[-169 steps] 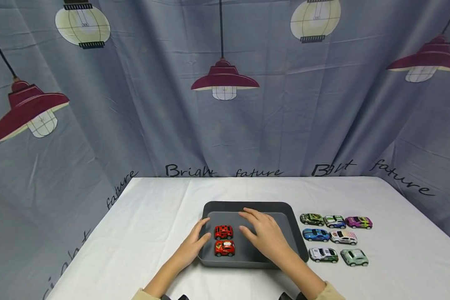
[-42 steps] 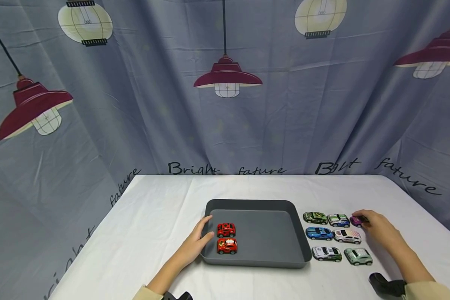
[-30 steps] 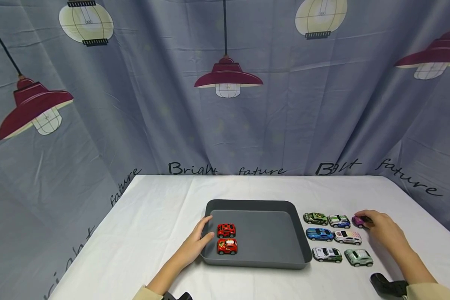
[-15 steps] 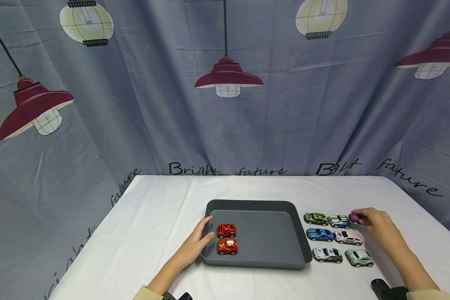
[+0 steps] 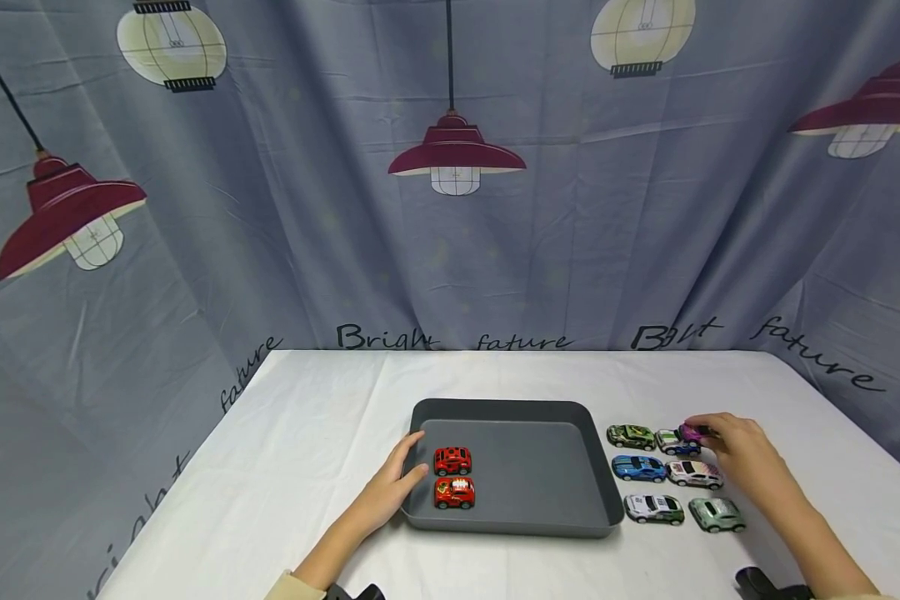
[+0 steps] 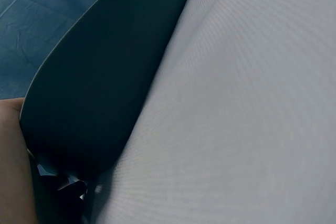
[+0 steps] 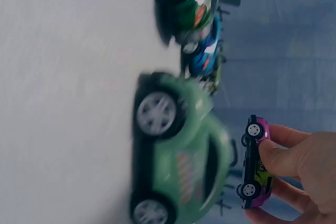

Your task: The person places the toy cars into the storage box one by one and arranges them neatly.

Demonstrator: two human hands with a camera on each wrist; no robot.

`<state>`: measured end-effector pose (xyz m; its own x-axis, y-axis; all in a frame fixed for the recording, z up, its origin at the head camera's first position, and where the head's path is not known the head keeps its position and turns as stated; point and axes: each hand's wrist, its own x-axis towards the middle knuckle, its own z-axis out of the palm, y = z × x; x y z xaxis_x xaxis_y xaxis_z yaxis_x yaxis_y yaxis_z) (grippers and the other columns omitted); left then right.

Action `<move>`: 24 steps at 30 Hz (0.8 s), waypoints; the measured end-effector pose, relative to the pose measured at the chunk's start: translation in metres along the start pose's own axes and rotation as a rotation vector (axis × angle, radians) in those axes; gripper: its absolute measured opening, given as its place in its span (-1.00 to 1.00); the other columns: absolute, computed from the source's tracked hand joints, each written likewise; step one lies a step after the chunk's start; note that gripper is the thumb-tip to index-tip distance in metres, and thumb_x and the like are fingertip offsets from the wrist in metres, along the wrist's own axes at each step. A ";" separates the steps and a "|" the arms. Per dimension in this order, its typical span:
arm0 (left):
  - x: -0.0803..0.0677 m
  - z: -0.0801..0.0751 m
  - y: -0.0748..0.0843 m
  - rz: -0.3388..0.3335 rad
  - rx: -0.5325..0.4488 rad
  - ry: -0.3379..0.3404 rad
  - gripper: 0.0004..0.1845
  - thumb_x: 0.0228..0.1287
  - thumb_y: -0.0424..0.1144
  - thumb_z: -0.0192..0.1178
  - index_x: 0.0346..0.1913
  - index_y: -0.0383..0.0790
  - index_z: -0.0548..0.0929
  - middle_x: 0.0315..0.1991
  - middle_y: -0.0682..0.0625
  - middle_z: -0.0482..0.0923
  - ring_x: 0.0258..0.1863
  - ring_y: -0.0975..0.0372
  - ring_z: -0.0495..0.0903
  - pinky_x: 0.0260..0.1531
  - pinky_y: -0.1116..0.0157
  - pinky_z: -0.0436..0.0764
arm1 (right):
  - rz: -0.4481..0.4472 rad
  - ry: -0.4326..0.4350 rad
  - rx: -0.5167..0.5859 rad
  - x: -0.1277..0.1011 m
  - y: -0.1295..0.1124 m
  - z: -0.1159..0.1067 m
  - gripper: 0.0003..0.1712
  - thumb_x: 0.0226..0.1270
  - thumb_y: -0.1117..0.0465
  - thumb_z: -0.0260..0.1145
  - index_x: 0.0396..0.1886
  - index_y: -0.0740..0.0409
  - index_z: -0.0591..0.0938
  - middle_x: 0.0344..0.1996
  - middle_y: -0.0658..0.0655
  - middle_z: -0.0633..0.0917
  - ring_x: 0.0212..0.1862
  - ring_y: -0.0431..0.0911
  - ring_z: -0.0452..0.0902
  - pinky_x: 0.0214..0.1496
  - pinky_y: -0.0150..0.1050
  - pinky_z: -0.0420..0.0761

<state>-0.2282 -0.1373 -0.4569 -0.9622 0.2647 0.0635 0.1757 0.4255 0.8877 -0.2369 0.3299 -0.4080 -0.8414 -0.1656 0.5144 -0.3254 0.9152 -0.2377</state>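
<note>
My right hand pinches a purple and lime toy car between thumb and fingers. In the right wrist view its wheels and underside face the camera, raised off the cloth. From the head view the purple car overlaps a white, green and blue toy car. My left hand rests at the left rim of a dark grey tray, thumb and index finger extended over the edge. Two red toy cars, one upper and one lower, stand inside the tray near that hand.
Right of the tray stand a camouflage green car, a blue car, a white and pink car, a silver-white car and a pale green car. White cloth covers the table; a grey-blue curtain hangs behind.
My right hand went from above the tray to the purple car at the far right, then lifted it and carried it left. My left hand stays at the tray rim.
</note>
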 end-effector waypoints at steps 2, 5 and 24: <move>0.000 0.000 0.000 0.003 0.004 -0.001 -0.40 0.33 -0.05 -0.03 0.38 0.01 0.08 0.43 -0.18 -0.07 0.41 -0.11 -0.10 0.27 -0.22 -0.05 | -0.002 -0.009 0.001 0.001 -0.007 -0.002 -0.73 -0.02 0.52 0.25 -0.24 0.29 0.61 -0.30 0.36 0.64 -0.24 0.28 0.45 -0.18 0.12 0.36; 0.000 0.000 0.000 0.006 0.015 0.000 -0.40 0.33 -0.04 -0.02 0.38 0.01 0.09 0.42 -0.18 -0.06 0.41 -0.11 -0.09 0.27 -0.22 -0.04 | -0.008 -0.016 0.000 0.002 -0.016 -0.006 -0.74 0.01 0.50 0.25 -0.23 0.27 0.60 -0.29 0.34 0.64 -0.22 0.26 0.45 -0.17 0.12 0.36; 0.000 0.000 0.001 0.003 0.022 -0.001 -0.40 0.33 -0.03 -0.03 0.38 -0.01 0.09 0.43 -0.18 -0.07 0.41 -0.11 -0.10 0.27 -0.22 -0.04 | -0.124 0.055 0.035 0.005 -0.071 -0.013 -0.69 0.03 0.47 0.29 -0.18 0.18 0.63 -0.21 0.21 0.66 -0.16 0.11 0.45 -0.19 0.07 0.46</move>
<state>-0.2281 -0.1373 -0.4563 -0.9615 0.2667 0.0660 0.1832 0.4436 0.8773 -0.2126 0.2690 -0.3774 -0.7692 -0.2552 0.5859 -0.4411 0.8753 -0.1979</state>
